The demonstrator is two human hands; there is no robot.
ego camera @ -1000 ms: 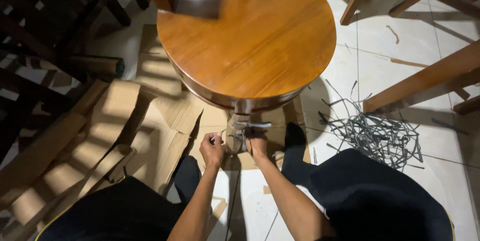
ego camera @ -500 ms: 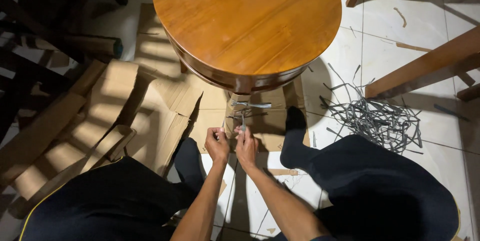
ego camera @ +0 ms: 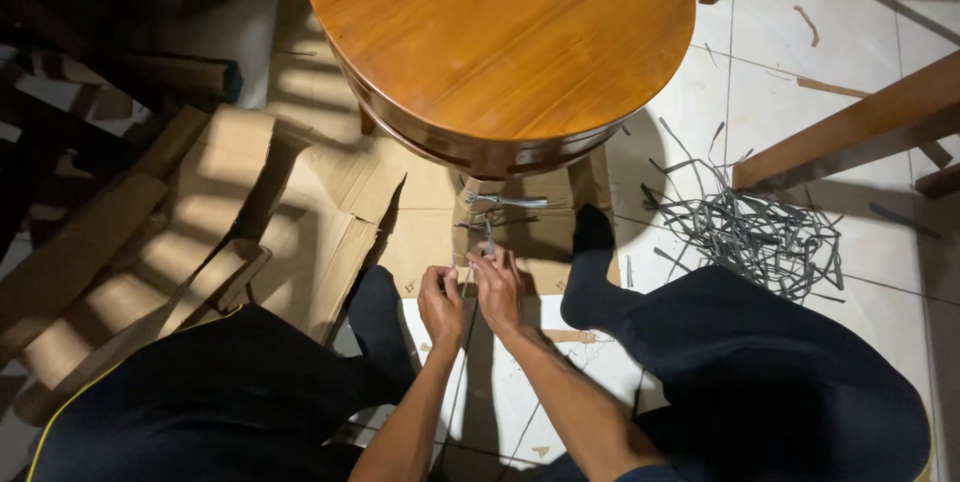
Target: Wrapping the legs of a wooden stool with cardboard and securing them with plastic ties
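Note:
A round wooden chair seat fills the top of the head view. Its front leg is wrapped in cardboard and bound with grey plastic straps. My left hand and my right hand sit close together at the foot of that wrapped leg. Both pinch the lower grey strap, fingers closed on it. My legs in dark trousers spread to either side on the floor.
Flattened cardboard pieces lie at the left. A heap of cut grey straps rests on the white tiles at the right. Other wooden chair legs cross the right edge; dark furniture stands at the top left.
Both hands have drawn down the wrapped leg toward me and come closer together on the strap. The view has shifted slightly up and right.

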